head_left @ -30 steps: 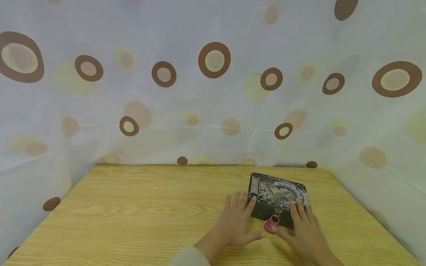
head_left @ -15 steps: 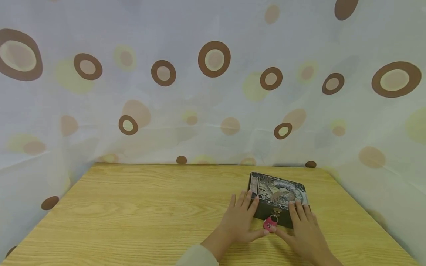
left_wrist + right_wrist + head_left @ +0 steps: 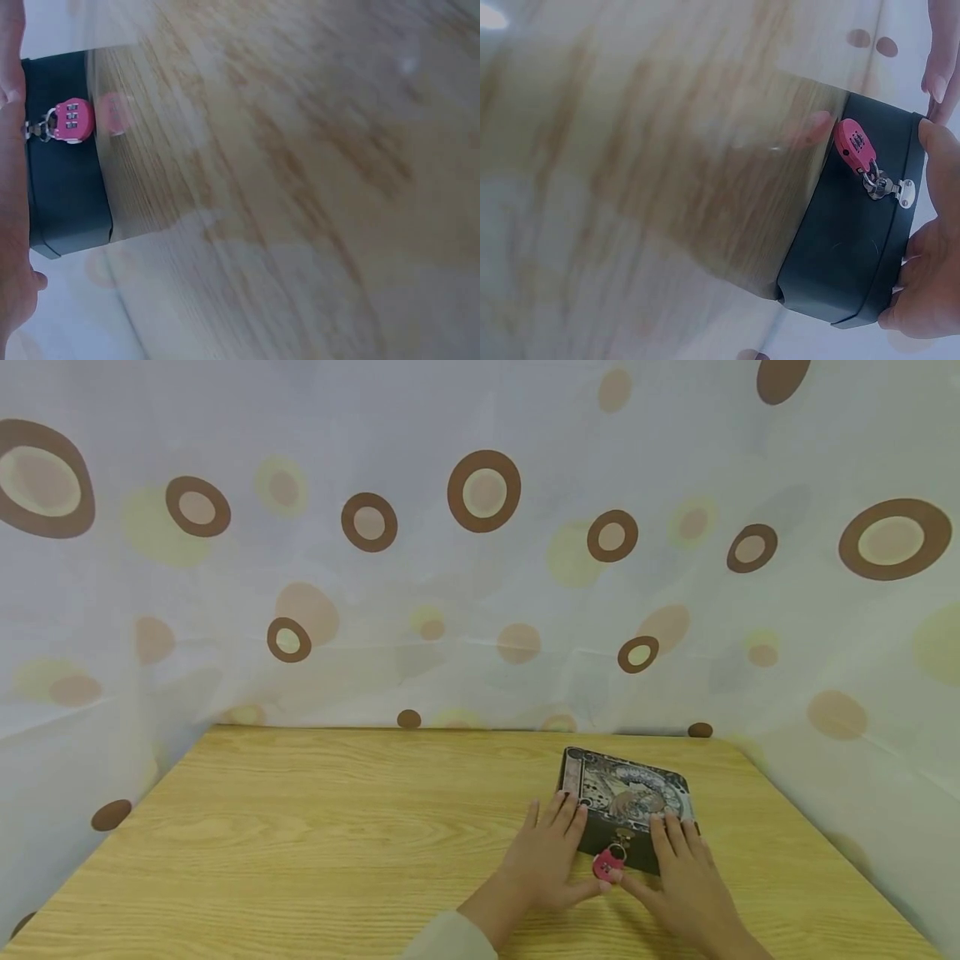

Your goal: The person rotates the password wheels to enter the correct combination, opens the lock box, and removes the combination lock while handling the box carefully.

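Note:
A dark box (image 3: 637, 789) with a picture-printed lid sits on the right part of the table. From the metal latch (image 3: 906, 193) on its front hangs a pink combination padlock (image 3: 606, 865), its number dials showing in the left wrist view. My left hand (image 3: 542, 867) rests its fingertips on the front left edge of the lid, fingers straight. My right hand (image 3: 692, 883) lies with straight fingers on the front right of the lid. Both thumbs point inward near the padlock in the head view; whether either touches it I cannot tell.
The wood-grain table (image 3: 300, 835) stretches to the left of the box. A pale curtain (image 3: 420, 577) printed with brown and yellow circles hangs behind the table and along its sides.
My left hand has moved to the right, its fingertips coming onto the box's front left edge and its thumb nearer the padlock. The right hand has hardly moved.

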A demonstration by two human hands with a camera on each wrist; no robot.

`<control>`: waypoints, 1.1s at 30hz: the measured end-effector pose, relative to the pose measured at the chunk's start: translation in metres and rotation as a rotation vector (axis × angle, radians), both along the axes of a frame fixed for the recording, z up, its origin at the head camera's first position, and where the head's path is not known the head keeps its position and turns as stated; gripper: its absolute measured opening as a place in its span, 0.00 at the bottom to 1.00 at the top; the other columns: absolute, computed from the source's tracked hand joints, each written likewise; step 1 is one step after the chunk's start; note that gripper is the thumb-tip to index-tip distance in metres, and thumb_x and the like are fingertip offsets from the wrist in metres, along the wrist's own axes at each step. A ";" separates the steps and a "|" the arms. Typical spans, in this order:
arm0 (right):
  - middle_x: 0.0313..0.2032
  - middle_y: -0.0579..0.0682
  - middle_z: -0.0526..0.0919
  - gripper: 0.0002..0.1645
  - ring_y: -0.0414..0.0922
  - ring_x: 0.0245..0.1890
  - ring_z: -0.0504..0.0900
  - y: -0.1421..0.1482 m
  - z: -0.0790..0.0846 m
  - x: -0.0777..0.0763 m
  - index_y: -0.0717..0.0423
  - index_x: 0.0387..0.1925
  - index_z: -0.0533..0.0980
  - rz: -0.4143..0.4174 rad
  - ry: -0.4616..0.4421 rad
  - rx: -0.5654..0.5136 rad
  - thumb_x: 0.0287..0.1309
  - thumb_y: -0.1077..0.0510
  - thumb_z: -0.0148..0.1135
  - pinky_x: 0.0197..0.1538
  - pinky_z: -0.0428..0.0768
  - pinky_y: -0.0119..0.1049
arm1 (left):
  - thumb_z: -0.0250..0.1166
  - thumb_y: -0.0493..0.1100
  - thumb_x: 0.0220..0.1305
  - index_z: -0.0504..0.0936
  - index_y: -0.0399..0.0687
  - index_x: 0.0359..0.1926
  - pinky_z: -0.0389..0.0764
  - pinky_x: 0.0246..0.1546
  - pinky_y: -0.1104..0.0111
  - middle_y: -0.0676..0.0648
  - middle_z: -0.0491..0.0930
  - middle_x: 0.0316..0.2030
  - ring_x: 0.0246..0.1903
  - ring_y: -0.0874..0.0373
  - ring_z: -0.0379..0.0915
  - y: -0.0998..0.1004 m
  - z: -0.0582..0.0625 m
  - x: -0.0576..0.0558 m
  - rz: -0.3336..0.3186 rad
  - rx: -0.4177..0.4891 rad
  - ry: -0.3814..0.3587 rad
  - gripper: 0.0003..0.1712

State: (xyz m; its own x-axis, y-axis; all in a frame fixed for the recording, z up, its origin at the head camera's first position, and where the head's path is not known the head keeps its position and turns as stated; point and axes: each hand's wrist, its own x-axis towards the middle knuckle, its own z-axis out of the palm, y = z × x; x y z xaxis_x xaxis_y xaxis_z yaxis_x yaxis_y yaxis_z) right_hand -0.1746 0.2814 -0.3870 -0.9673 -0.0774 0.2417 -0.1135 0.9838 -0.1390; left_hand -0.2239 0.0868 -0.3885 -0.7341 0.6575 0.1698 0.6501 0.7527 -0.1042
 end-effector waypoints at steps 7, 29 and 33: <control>0.63 0.76 0.55 0.58 0.74 0.63 0.51 0.000 0.001 0.000 0.76 0.63 0.56 0.003 0.008 0.016 0.51 0.32 0.58 0.61 0.54 0.67 | 0.35 0.76 0.60 0.49 0.53 0.72 0.54 0.69 0.57 0.51 0.47 0.72 0.72 0.56 0.39 -0.001 0.002 0.001 0.015 -0.018 -0.019 0.48; 0.63 0.75 0.57 0.54 0.72 0.63 0.55 -0.005 0.000 0.001 0.74 0.63 0.57 0.058 0.026 -0.008 0.52 0.35 0.59 0.59 0.58 0.68 | 0.37 0.73 0.62 0.49 0.51 0.72 0.53 0.69 0.55 0.49 0.46 0.73 0.72 0.55 0.39 -0.017 0.001 0.000 -0.009 0.017 -0.041 0.46; 0.64 0.74 0.57 0.54 0.71 0.63 0.55 -0.007 -0.001 0.001 0.73 0.64 0.57 0.065 0.031 -0.010 0.53 0.35 0.59 0.59 0.58 0.68 | 0.38 0.73 0.62 0.49 0.50 0.72 0.54 0.69 0.55 0.49 0.46 0.73 0.72 0.55 0.39 -0.020 0.000 0.001 -0.010 0.023 -0.038 0.46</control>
State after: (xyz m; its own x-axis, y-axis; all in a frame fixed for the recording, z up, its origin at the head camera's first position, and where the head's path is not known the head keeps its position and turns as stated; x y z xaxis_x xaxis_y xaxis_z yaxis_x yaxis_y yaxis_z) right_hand -0.1737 0.2747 -0.3877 -0.9523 -0.1368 0.2727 -0.1811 0.9728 -0.1443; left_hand -0.2230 0.0669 -0.3890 -0.7333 0.6614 0.1575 0.6611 0.7477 -0.0622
